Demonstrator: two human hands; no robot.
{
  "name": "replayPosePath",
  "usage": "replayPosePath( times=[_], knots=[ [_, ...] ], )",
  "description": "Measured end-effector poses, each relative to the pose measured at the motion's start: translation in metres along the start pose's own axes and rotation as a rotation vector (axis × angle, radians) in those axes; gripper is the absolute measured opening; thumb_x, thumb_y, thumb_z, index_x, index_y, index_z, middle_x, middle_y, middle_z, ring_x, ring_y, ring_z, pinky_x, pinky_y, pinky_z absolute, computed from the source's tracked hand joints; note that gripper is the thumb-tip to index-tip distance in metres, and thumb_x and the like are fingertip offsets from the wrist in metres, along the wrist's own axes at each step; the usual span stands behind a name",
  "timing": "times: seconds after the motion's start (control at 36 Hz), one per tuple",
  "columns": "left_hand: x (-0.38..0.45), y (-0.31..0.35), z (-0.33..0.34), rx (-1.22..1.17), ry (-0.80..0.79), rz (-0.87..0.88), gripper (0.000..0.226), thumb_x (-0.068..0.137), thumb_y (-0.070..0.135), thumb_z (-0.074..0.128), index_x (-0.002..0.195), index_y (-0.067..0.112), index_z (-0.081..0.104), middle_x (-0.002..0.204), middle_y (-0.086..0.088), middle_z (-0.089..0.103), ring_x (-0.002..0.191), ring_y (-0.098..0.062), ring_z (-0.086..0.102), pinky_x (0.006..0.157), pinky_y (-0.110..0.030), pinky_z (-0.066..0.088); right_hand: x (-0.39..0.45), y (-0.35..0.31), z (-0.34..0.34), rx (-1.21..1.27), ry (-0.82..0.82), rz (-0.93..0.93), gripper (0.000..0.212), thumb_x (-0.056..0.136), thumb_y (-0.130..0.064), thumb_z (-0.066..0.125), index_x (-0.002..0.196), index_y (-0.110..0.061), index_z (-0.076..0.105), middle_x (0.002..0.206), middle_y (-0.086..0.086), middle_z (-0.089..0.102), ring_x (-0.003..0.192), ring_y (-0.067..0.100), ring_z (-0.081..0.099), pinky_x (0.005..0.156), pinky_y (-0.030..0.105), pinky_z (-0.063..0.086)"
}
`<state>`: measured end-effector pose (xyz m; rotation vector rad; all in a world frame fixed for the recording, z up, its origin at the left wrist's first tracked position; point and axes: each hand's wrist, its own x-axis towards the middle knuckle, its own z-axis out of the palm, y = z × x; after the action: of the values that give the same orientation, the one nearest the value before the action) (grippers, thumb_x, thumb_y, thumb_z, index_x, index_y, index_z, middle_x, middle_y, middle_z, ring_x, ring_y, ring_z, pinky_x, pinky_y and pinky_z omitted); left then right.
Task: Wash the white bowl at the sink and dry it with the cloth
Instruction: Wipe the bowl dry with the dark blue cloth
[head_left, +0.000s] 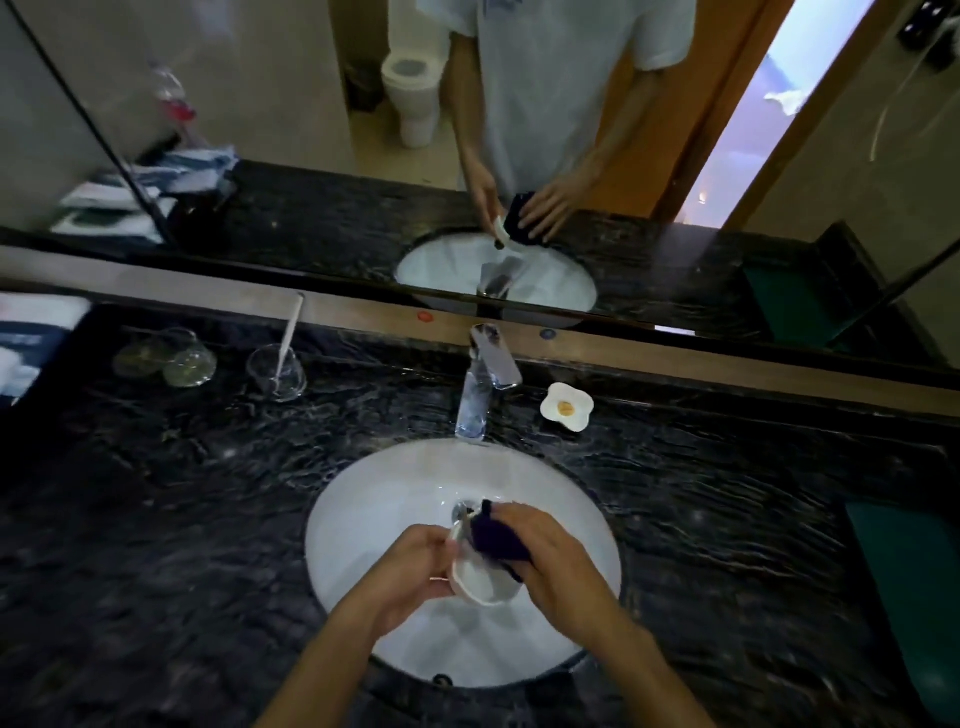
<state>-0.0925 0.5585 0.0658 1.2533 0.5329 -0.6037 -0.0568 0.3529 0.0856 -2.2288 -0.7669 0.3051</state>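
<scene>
Over the white oval sink basin (363, 519), the left hand (410, 566) is clamping the rim of the small white ceramic bowl (480, 579), tilted with its mouth facing right toward the right hand (550, 551), whose grip is closing on a dark navy cloth (496, 538) pressed into it. Open basin is lying all around, the chrome tap (480, 384) standing well behind, the dark marble bench (182, 493) flanking either side
</scene>
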Motion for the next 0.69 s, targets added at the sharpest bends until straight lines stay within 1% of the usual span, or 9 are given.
replayPosePath(
  times=[0.08, 0.14, 0.22, 0.28, 0.39, 0.5, 0.58, 0.64, 0.69],
  knots=[
    [0.001, -0.001, -0.007, 0.033, 0.069, -0.035, 0.021, 0.089, -0.006, 0.054, 0.084, 0.006, 0.07, 0.077, -0.01, 0.078, 0.071, -0.021, 0.076, 0.065, -0.031, 0.059, 0.004, -0.001, 0.017, -0.41, -0.09, -0.146, 0.066, 0.079, -0.004, 0.074, 0.141, -0.019, 0.055, 0.147, 0.001, 0.056, 0.133, 0.023, 0.053, 0.111, 0.044, 0.044],
    [0.002, 0.0, -0.011, 0.032, 0.132, -0.062, 0.026, 0.086, -0.013, 0.045, 0.081, 0.005, 0.063, 0.069, -0.011, 0.075, 0.064, -0.022, 0.075, 0.06, -0.032, 0.06, 0.003, -0.005, 0.026, -0.542, -0.159, -0.205, 0.075, 0.068, -0.01, 0.083, 0.137, -0.023, 0.056, 0.146, 0.0, 0.056, 0.132, 0.027, 0.055, 0.105, 0.049, 0.048],
    [0.002, 0.004, -0.016, 0.065, 0.113, -0.081, 0.038, 0.075, -0.023, 0.04, 0.067, 0.01, 0.059, 0.065, -0.012, 0.06, 0.057, -0.021, 0.066, 0.06, -0.034, 0.058, -0.002, -0.005, 0.039, -0.598, -0.233, -0.215, 0.072, 0.073, -0.022, 0.083, 0.136, -0.029, 0.051, 0.151, 0.003, 0.049, 0.133, 0.034, 0.051, 0.106, 0.054, 0.046],
    [0.004, 0.003, -0.019, 0.103, 0.126, -0.088, 0.041, 0.077, -0.022, 0.042, 0.065, 0.012, 0.06, 0.069, -0.01, 0.059, 0.062, -0.021, 0.064, 0.059, -0.034, 0.057, -0.007, 0.0, 0.044, -0.615, -0.279, -0.202, 0.073, 0.072, -0.031, 0.085, 0.137, -0.032, 0.049, 0.151, 0.003, 0.048, 0.131, 0.036, 0.052, 0.104, 0.054, 0.049],
    [0.003, -0.004, -0.018, 0.146, 0.181, -0.113, 0.019, 0.099, -0.004, 0.045, 0.089, 0.007, 0.057, 0.086, -0.011, 0.062, 0.077, -0.022, 0.059, 0.067, -0.037, 0.055, -0.019, 0.009, 0.041, -0.601, -0.433, -0.305, 0.073, 0.073, -0.036, 0.085, 0.138, -0.029, 0.051, 0.15, -0.005, 0.054, 0.131, 0.027, 0.058, 0.101, 0.051, 0.052],
    [-0.001, -0.015, -0.013, 0.151, 0.101, -0.149, 0.018, 0.1, -0.005, 0.043, 0.097, -0.001, 0.06, 0.093, -0.016, 0.064, 0.087, -0.025, 0.065, 0.08, -0.046, 0.063, -0.03, 0.022, 0.026, -0.563, -0.561, -0.394, 0.065, 0.09, -0.02, 0.067, 0.148, -0.029, 0.04, 0.16, -0.009, 0.038, 0.148, 0.024, 0.035, 0.12, 0.049, 0.026],
    [-0.002, -0.027, -0.006, 0.198, 0.087, -0.182, 0.019, 0.1, -0.005, 0.041, 0.106, -0.008, 0.059, 0.101, -0.018, 0.063, 0.094, -0.027, 0.064, 0.089, -0.05, 0.061, -0.033, 0.026, 0.013, -0.511, -0.657, -0.389, 0.069, 0.089, -0.008, 0.058, 0.15, -0.032, 0.036, 0.164, -0.013, 0.03, 0.155, 0.022, 0.017, 0.122, 0.051, 0.012],
    [0.0, -0.034, -0.001, 0.209, 0.094, -0.197, 0.022, 0.101, -0.005, 0.041, 0.116, -0.012, 0.055, 0.106, -0.019, 0.061, 0.095, -0.027, 0.064, 0.09, -0.051, 0.06, -0.036, 0.025, 0.009, -0.491, -0.723, -0.352, 0.075, 0.087, -0.005, 0.059, 0.151, -0.032, 0.033, 0.165, -0.014, 0.024, 0.156, 0.02, 0.011, 0.119, 0.053, 0.02],
    [0.003, -0.038, 0.004, 0.193, 0.115, -0.202, 0.022, 0.102, -0.003, 0.042, 0.121, -0.009, 0.053, 0.11, -0.019, 0.06, 0.096, -0.027, 0.063, 0.09, -0.05, 0.06, -0.039, 0.021, 0.011, -0.486, -0.724, -0.282, 0.08, 0.087, -0.002, 0.062, 0.155, -0.028, 0.028, 0.166, -0.009, 0.024, 0.155, 0.021, 0.013, 0.115, 0.047, 0.03]
  ],
)
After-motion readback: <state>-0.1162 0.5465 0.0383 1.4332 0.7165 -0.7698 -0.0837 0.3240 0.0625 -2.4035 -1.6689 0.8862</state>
